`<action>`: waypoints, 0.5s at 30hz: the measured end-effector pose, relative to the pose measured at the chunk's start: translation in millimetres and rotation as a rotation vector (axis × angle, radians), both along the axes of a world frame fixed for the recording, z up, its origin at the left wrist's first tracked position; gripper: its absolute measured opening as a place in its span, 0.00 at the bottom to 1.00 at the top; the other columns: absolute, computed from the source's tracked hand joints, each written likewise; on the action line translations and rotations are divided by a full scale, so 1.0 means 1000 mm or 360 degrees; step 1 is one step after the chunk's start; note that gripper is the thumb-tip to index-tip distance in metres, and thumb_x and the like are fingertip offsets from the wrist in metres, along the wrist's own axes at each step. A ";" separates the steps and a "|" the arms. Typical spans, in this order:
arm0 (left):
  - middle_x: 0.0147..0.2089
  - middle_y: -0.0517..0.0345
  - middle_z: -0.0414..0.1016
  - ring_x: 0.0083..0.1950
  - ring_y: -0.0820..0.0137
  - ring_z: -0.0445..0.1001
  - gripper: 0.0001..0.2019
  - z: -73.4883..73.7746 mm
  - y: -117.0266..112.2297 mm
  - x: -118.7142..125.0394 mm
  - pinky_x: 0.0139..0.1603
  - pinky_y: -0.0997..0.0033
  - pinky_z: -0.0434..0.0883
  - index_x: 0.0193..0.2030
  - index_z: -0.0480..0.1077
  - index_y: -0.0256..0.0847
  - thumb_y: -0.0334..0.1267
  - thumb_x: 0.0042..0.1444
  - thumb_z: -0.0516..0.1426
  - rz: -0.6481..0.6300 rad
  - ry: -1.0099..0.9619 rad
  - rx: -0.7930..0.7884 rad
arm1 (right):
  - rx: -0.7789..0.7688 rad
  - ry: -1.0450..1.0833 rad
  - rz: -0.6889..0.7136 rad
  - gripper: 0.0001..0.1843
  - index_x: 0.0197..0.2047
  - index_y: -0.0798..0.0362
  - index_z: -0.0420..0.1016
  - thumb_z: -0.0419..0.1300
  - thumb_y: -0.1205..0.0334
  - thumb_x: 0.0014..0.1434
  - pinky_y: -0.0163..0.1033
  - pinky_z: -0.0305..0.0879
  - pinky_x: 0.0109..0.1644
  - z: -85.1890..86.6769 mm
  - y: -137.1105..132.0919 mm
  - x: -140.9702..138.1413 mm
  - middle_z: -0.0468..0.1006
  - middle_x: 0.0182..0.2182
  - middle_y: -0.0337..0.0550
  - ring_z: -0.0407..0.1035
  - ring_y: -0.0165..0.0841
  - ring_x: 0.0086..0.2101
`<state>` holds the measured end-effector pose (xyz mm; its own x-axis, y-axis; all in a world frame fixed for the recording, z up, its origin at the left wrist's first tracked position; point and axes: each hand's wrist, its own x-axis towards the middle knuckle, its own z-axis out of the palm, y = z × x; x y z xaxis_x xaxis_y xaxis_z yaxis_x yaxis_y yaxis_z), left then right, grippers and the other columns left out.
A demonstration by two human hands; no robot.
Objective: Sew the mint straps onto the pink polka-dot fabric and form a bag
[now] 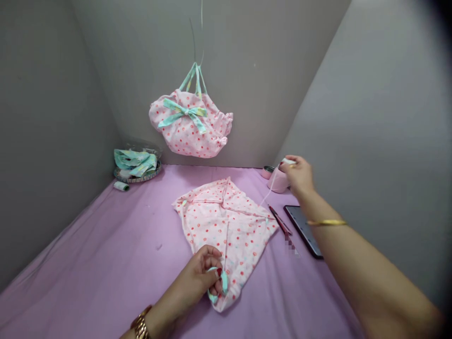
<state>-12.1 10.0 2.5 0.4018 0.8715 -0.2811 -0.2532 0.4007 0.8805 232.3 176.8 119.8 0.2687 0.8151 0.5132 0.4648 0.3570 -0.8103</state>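
Note:
A pink fabric piece with red dots (212,226) lies spread on the cloth, seams meeting near its top. At its near corner my left hand (205,270) has its fingers closed on a mint-green fabric strap (224,281), which loops around the fingers. My right hand (299,176) is raised at the right, above a pink container (278,182). Its fingers are closed on a white strand (272,182), bunched at the fingertips and trailing down toward the fabric's right edge. Red-handled scissors (280,220) lie beside that edge, partly blurred out.
A finished-looking dotted bag with a mint bow (190,125) hangs against the grey wall. Mint cloth strips (136,162) fill a round tray (143,178) at the back left, near a thread spool (121,186). A small round tin (267,172) and dark tablet (303,230) lie right.

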 end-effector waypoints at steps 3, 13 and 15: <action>0.26 0.68 0.66 0.16 0.81 0.67 0.14 -0.001 0.000 0.000 0.17 0.81 0.60 0.35 0.58 0.41 0.33 0.43 0.59 0.0003 -0.0018 -0.0008 | -0.0284 -0.0187 0.0477 0.12 0.34 0.56 0.75 0.61 0.66 0.43 0.30 0.56 0.23 -0.029 -0.044 -0.031 0.70 0.21 0.37 0.58 0.25 0.20; 0.25 0.68 0.67 0.16 0.81 0.67 0.16 -0.005 0.001 0.000 0.16 0.81 0.61 0.35 0.58 0.41 0.36 0.43 0.62 -0.0033 -0.0073 -0.0006 | -0.1255 -0.0262 0.1650 0.08 0.25 0.58 0.71 0.57 0.62 0.51 0.28 0.50 0.22 -0.075 -0.110 -0.060 0.63 0.19 0.34 0.54 0.23 0.20; 0.25 0.68 0.67 0.16 0.81 0.67 0.16 -0.004 0.001 0.000 0.17 0.81 0.61 0.35 0.58 0.41 0.36 0.43 0.61 -0.0041 -0.0058 -0.0005 | -0.1194 -0.0212 0.1509 0.08 0.24 0.58 0.69 0.57 0.61 0.50 0.28 0.48 0.22 -0.077 -0.106 -0.056 0.61 0.18 0.34 0.52 0.23 0.20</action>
<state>-11.9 10.9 -2.0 0.4340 0.8600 -0.2686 -0.2750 0.4103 0.8695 175.9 70.5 43.0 -0.6139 0.7656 -0.1921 0.3692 0.0634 -0.9272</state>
